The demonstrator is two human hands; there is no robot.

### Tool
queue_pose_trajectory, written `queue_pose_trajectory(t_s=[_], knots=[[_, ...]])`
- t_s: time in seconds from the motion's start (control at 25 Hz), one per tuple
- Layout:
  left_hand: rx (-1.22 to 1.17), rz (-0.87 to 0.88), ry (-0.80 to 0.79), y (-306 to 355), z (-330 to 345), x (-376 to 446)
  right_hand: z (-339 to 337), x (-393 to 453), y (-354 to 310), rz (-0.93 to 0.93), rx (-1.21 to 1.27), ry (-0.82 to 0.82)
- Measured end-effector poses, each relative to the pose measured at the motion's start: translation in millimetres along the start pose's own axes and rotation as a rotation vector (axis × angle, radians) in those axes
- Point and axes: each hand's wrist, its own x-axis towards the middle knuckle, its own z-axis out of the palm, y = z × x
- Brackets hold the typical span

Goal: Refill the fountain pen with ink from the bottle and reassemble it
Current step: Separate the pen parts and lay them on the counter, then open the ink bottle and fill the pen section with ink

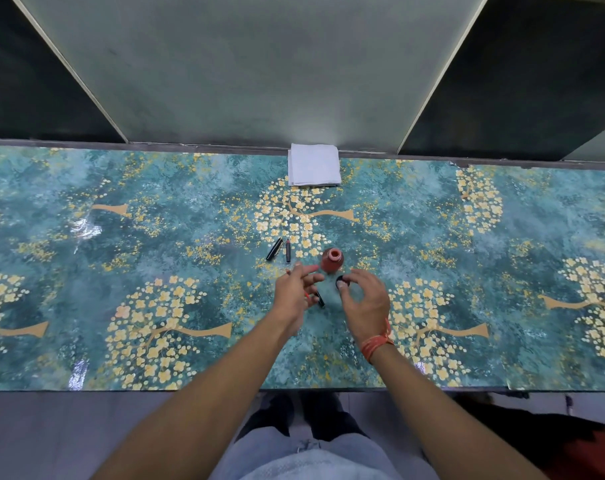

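Bottle (pixel 332 259) uncapped; right grip (pixel 365 301) pinching cap (pixel 341 282), left grip (pixel 296 294) loosely holding pen piece (pixel 319 299).

Left hand (pixel 296 292): just beside the ink bottle (pixel 332 260) on its left, fingers spread and loosely curled, a dark pen part pinched low in the palm.
Right hand (pixel 365 301): near the bottle's right, fingertips closed on a black cap (pixel 342 282).
Right wrist: wrapped in orange thread (pixel 377 341).

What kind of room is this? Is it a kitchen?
Probably not a kitchen; it looks like a desk or work counter. A floral-covered table stands against plain partition panels, with only folded paper, pen parts and an open ink bottle.
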Motion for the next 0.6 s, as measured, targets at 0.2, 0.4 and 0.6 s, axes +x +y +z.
queue_pose_trajectory(t_s=[0.2, 0.4, 0.6], knots=[[-0.125, -0.127, -0.089, 0.6, 30.1, -6.9, -22.0, -14.1, -27.7, 0.069, 0.251, -0.264], [-0.083, -0.142, -0.117, 0.8, 43.6, -8.4, -40.0, 1.9, -36.2, 0.062, 0.132, -0.097], [-0.175, -0.183, -0.066, -8.9, 45.1, -13.5, -46.7, 24.9, -38.8, -0.113, -0.341, -0.067]])
